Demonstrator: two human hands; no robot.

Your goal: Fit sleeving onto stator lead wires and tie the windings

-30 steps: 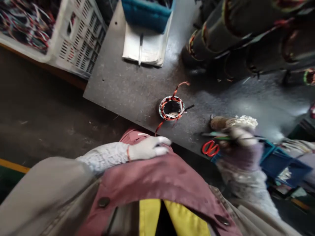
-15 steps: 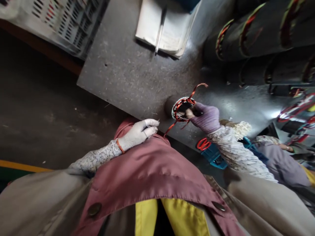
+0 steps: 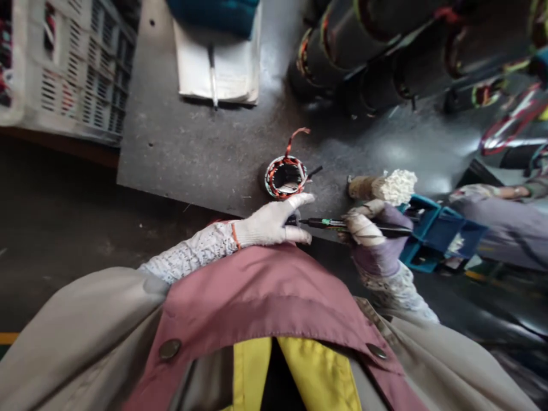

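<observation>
A motor stator (image 3: pixel 269 185) stands upright on the bench, with red-orange windings round its rim. One sleeved lead sticks up from its far side, and a black-ended one points right. My right hand (image 3: pixel 372 234), in a purple and white glove, grips a black marker pen (image 3: pixel 321 223) with green print, its thin end pointing left. Just in front of the stator, my left hand (image 3: pixel 280 222), in a white glove, pinches a small black marker cap (image 3: pixel 293 219) between thumb and fingers. The marker's thin end meets or nearly meets this cap; I cannot tell which.
A notebook with a pen (image 3: pixel 213 74) lies under a blue object (image 3: pixel 214 14) at the back. Rows of stators (image 3: pixel 342 45) lie at the far right. A white brush (image 3: pixel 396 187) and blue bins (image 3: pixel 422 228) are right; a white crate (image 3: pixel 72 74) is left. Another person's arm (image 3: pixel 492 194) shows right.
My right hand has left the stator and now holds a marker near my left hand. My left hand has risen off my lap towards the bench edge. The view has shifted.
</observation>
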